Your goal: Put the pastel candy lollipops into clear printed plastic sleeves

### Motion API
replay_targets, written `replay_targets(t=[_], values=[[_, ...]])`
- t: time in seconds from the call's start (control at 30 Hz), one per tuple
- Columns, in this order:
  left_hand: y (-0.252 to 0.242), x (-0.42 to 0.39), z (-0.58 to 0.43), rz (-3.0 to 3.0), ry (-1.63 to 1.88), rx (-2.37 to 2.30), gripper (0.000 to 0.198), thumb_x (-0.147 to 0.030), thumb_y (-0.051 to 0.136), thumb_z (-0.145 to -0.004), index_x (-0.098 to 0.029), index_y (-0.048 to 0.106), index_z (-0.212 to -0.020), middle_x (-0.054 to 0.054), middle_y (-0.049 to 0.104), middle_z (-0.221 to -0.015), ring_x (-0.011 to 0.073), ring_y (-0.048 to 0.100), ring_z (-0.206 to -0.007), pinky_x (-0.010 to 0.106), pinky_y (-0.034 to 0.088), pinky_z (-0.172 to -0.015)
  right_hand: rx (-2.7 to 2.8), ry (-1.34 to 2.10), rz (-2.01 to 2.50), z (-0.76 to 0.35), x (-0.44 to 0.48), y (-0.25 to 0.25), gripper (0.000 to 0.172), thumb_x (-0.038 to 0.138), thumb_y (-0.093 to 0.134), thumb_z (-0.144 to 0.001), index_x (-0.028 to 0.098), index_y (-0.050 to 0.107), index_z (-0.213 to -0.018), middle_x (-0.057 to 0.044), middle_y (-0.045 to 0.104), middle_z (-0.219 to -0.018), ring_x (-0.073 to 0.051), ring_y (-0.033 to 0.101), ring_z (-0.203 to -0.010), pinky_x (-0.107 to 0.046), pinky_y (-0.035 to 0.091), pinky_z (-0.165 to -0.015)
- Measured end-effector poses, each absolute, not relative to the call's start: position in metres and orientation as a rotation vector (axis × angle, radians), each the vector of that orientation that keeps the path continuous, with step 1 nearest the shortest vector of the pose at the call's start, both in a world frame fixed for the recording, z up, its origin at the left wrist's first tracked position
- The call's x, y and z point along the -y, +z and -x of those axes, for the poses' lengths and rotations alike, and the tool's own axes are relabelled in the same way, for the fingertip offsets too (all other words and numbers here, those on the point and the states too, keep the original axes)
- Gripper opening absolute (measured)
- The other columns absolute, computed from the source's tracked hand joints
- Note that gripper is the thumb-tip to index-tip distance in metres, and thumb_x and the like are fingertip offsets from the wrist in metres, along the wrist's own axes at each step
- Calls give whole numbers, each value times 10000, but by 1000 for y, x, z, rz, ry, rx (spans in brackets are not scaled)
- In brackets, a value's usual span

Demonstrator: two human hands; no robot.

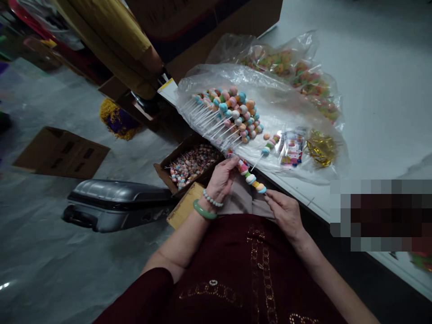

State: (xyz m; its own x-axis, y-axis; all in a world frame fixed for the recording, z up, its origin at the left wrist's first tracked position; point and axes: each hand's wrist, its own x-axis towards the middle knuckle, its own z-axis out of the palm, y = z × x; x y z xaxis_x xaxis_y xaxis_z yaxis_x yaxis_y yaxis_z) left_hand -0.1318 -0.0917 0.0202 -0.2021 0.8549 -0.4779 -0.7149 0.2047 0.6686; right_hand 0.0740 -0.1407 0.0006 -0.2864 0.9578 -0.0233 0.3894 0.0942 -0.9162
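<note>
A marshmallow candy skewer (250, 179) in pink, white, green, yellow, orange and blue spans the gap between my hands. Its far end sits inside a colourfully printed clear wrapper (242, 166). My left hand (222, 181), wearing a beaded bracelet and a green bangle, pinches the wrapper's end. My right hand (286, 210) is closed at the skewer's near end, where the stick is mostly hidden by the fingers. Just beyond lies a loose candy skewer (270, 145), beside a stack of printed wrappers (292, 147) and a bunch of gold ties (320, 148).
Unwrapped candy skewers (232, 110) are piled on a plastic sheet on the white table (381, 112). Behind are clear bags of candy (280, 62). Below the edge stands a carton of wrapped skewers (162, 173); a grey suitcase (118, 200) lies left. A large cardboard box (216, 36) stands behind.
</note>
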Motion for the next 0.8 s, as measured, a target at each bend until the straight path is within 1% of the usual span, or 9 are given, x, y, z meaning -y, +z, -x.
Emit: replay_targets(t=[0.1, 0.17, 0.23, 0.37, 0.43, 0.5, 0.6, 0.7, 0.8], values=[[17, 94, 134, -287, 1364, -1082, 172, -225, 815, -658, -100, 711, -715, 27, 693, -692, 96, 600, -637, 232, 470, -672, 1276, 1660, 1369, -74, 135, 1, 249, 394, 665, -780, 171, 726, -871, 40, 477, -503, -90, 392, -432, -218, 292, -404], [13, 96, 133, -259, 1331, -1084, 217, -265, 835, -631, -104, 710, -705, 32, 694, -695, 108, 608, -647, 252, 484, -695, 977, 1868, 1350, -73, 131, 0, 291, 406, 718, -711, 146, 710, -841, 75, 377, -458, -57, 261, -396, -198, 174, -368], [9, 96, 130, -230, 1305, -1081, 261, -311, 847, -611, -112, 711, -710, 38, 701, -713, 124, 617, -663, 277, 498, -714, 830, 1945, 1333, -71, 129, -1, 305, 400, 752, -660, 135, 697, -802, 81, 363, -455, -44, 222, -400, -189, 133, -369], [6, 97, 120, -260, 1327, -1070, 323, -366, 859, -586, -123, 724, -751, 34, 706, -742, 126, 610, -674, 272, 494, -692, 974, 1842, 1390, -64, 130, -5, 278, 403, 709, -699, 146, 703, -804, 68, 377, -460, -60, 257, -407, -201, 166, -386], [8, 97, 118, -294, 1328, -1073, 341, -397, 854, -592, -126, 726, -755, 30, 699, -726, 120, 597, -656, 261, 477, -664, 1286, 1588, 1435, -63, 131, -8, 232, 384, 646, -764, 168, 713, -815, 35, 455, -502, -94, 373, -448, -223, 264, -426], [10, 96, 118, -335, 1318, -1095, 349, -424, 850, -592, -126, 718, -717, 24, 682, -690, 110, 573, -626, 250, 457, -641, 1641, 1232, 1434, -62, 134, -10, 213, 346, 571, -834, 193, 719, -830, -17, 586, -616, -144, 524, -575, -253, 381, -539], [7, 97, 117, -374, 1339, -1136, 354, -430, 852, -587, -119, 708, -674, 25, 672, -679, 101, 560, -628, 243, 444, -656, 1928, 871, 1393, -59, 136, -11, 261, 287, 473, -896, 198, 718, -896, -78, 696, -815, -191, 621, -753, -284, 435, -695], [-2, 98, 110, -357, 1368, -1153, 329, -406, 840, -621, -116, 718, -717, 29, 683, -716, 103, 571, -656, 246, 446, -691, 1918, 851, 1390, -52, 132, -10, 268, 282, 462, -898, 189, 714, -901, -79, 697, -811, -189, 616, -742, -289, 430, -699], [-9, 100, 104, -314, 1313, -1155, 301, -405, 789, -699, -117, 710, -734, 36, 686, -719, 116, 591, -650, 262, 461, -694, 1682, 1132, 1389, -46, 124, -12, 215, 327, 537, -848, 197, 707, -833, -23, 618, -662, -154, 544, -621, -274, 401, -609]])
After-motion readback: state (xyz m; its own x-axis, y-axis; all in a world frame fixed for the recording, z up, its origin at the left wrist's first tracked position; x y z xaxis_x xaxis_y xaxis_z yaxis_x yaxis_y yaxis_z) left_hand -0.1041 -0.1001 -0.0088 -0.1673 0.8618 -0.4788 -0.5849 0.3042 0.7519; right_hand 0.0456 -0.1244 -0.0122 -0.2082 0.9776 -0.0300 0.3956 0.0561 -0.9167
